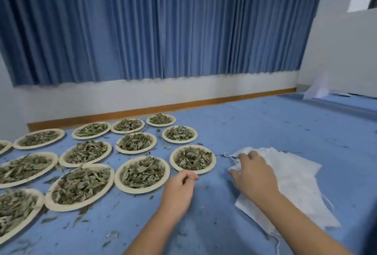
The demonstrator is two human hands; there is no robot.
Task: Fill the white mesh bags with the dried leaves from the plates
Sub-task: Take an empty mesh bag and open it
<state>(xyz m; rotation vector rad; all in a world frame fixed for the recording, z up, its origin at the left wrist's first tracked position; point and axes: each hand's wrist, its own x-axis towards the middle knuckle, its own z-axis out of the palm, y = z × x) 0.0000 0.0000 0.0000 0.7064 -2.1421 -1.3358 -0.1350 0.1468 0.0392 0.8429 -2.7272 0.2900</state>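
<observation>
Left side: more than a dozen plates (142,191) sat in rows on the blue floor (265,124), and every one in view was heaped with dried leaves (142,171). None looked emptied. Loose leaf crumbs (111,234) lay scattered between and in front of them.

Left hand (179,190) rested on the floor just beside the nearest plates. Its fingers (190,175) were loosely curled with nothing in them that I could see.

Right hand (254,175) was down on the white mesh bags (295,177), a flat stack on the floor to the right of the plates. Its fingers (241,157) were bent onto the left edge of the top bag and apparently pinching it next to the drawstring (228,155). The exact hold was partly hidden by the hand itself.

Status, as a judgement: basically at zero. All bags in view lay flat and empty, and no filled bag was visible anywhere. Step in hand looked like peeling one bag off the stack and opening its mouth. Everything else remained: scoop, fill, close, repeat per plate.
</observation>
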